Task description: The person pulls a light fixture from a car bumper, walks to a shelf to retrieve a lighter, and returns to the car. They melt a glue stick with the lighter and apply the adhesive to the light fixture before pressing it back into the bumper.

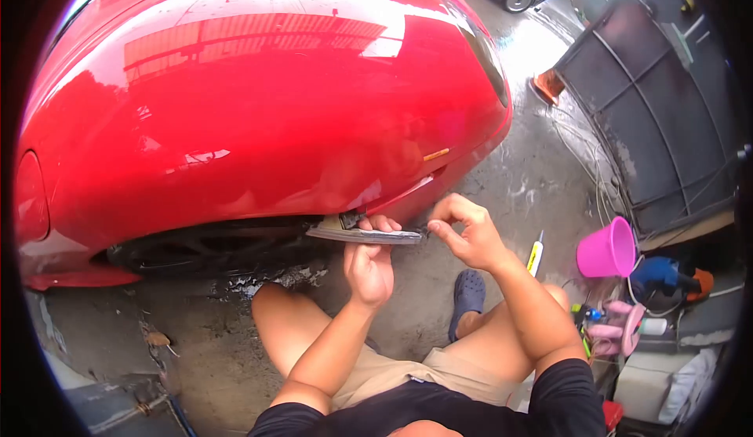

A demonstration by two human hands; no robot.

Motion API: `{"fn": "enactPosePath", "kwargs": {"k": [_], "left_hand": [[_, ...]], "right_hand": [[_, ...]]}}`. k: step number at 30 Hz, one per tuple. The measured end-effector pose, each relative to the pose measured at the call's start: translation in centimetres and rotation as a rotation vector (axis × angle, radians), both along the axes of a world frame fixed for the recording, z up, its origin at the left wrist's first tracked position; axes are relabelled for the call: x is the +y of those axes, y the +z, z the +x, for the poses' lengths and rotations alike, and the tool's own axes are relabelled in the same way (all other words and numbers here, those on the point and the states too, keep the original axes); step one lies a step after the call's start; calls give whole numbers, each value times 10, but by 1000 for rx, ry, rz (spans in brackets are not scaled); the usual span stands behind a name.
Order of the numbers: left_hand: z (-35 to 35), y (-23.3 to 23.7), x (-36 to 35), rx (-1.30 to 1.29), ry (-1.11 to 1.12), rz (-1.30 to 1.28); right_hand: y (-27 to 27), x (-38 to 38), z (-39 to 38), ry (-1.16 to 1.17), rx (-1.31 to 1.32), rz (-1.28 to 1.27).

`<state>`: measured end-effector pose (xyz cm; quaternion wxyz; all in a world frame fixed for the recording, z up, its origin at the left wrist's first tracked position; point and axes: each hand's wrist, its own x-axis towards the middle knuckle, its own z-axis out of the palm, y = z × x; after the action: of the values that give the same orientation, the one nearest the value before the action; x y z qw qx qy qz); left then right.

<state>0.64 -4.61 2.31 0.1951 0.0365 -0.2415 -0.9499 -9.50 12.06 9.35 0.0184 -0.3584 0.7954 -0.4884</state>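
My left hand (369, 268) grips a long, flat grey piece (380, 237) from below, with its fingertips showing over the far edge. The piece lies level, close to the lower side of a red car (298, 123), just right of its dark wheel (196, 247). Off the right end of the piece, my right hand (469, 232) is closed, thumb and forefinger brought together; I cannot tell what, if anything, is pinched there.
A white and yellow tube (536, 255) stands right of my blue clog (469, 294). Farther right are a pink bucket (605, 247), a blue and orange tool (667, 276) and several small pink items (616, 331). A dark framed panel (659, 100) leans beyond, with cables (600, 174) along the floor.
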Motion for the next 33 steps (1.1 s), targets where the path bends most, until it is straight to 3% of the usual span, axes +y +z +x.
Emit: {"fn": "enactPosePath", "kwargs": {"k": [1, 4, 7, 12, 14, 17, 21, 25, 28, 33], "left_hand": [[-3, 3, 0, -8, 3, 1], [-7, 2, -1, -17, 1, 2], [-5, 3, 1, -21, 16, 52], [-8, 0, 4, -50, 47, 45], [1, -3, 2, -190, 34, 35], [3, -21, 1, -100, 34, -11], [1, -13, 0, 27, 41, 34], [1, -19, 5, 55, 70, 21], [0, -24, 9, 7, 130, 27], [-1, -9, 9, -121, 156, 3]], "right_hand": [[13, -5, 8, -74, -152, -12], [17, -8, 5, -48, -263, 33], [43, -28, -1, 0, -129, 232], [59, -65, 0, 266, 541, 206], [58, -61, 0, 316, 604, 354], [52, -58, -12, 412, 776, 368], [58, -61, -17, 345, 750, 298], [41, -71, -5, 164, 328, 116], [52, -77, 4, 121, 162, 273], [45, -92, 7, 117, 228, 257]]}}
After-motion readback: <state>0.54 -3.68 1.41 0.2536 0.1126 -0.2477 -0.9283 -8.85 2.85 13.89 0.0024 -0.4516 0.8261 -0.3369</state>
